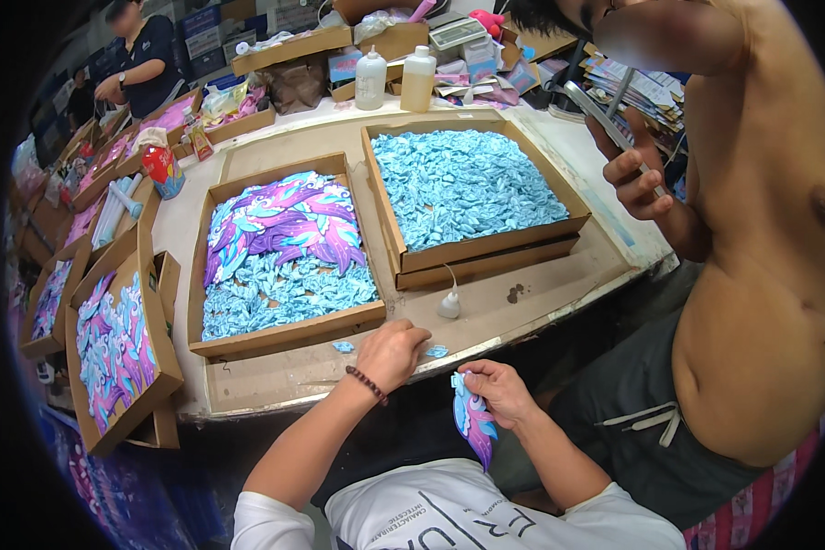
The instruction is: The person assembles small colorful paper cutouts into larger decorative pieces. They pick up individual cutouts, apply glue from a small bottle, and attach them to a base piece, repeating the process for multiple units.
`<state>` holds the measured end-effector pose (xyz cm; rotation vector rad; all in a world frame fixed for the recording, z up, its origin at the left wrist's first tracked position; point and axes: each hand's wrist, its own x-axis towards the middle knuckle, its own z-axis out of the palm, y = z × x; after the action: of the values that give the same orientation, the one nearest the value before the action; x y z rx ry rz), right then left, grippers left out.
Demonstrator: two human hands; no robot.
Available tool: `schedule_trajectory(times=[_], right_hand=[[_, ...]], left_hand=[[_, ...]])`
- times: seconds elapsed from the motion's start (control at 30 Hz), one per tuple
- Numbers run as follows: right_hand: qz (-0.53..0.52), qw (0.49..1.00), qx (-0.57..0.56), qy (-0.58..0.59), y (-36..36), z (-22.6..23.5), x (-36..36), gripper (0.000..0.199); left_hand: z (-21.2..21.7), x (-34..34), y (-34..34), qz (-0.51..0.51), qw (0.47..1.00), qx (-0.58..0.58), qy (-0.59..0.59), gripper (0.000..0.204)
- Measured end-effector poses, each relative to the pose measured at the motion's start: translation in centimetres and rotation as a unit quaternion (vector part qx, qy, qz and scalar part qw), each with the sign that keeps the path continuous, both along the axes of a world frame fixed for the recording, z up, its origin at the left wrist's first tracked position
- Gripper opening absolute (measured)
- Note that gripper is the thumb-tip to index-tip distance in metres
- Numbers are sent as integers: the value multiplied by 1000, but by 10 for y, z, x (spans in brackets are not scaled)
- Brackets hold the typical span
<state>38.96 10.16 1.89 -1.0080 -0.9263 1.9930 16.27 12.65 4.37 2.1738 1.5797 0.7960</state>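
Note:
Between the thumb and fingers of my right hand hangs a purple, pink and blue wing-shaped piece, just off the table's near edge. My left hand, with a dark bead bracelet at its wrist, is over that edge with its fingers bent together; whatever they may pinch is hidden. Small blue leaf-shaped pieces lie on either side of it, one on the left and one by its fingertips. A small white squeeze bottle with a thin spout stands beyond my hands.
A cardboard tray holds wing-shaped and blue pieces; another tray is full of blue ones. More trays crowd the left. Two bottles and a red can stand farther back. Close on the right, another person holds a phone.

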Motion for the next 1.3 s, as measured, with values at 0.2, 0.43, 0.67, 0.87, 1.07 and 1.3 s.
schedule_trajectory(times=[0.2, 0.43, 0.67, 0.87, 1.07, 1.3], right_hand=[[-20, 1000, -1, -9, -1, -1, 2, 22], [-16, 1000, 8, -11, 3, -1, 0, 21], [-83, 986, 94, -108, 13, 8, -16, 21], [-83, 982, 137, -104, 19, 13, -32, 23], [-78, 984, 130, -92, 16, 14, -38, 26], [-71, 985, 129, -95, 15, 13, -36, 25]], left_hand=[[-6, 14, 20, -40, 996, -72, 39, 16], [-5, 16, 26, 1, 992, -129, 8, 20], [-4, 3, 11, 56, 851, -336, -398, 20], [0, 4, -1, 60, 783, -371, -495, 13], [-2, 5, -11, 55, 754, -394, -523, 14], [-5, 5, -14, 49, 712, -411, -567, 18]])
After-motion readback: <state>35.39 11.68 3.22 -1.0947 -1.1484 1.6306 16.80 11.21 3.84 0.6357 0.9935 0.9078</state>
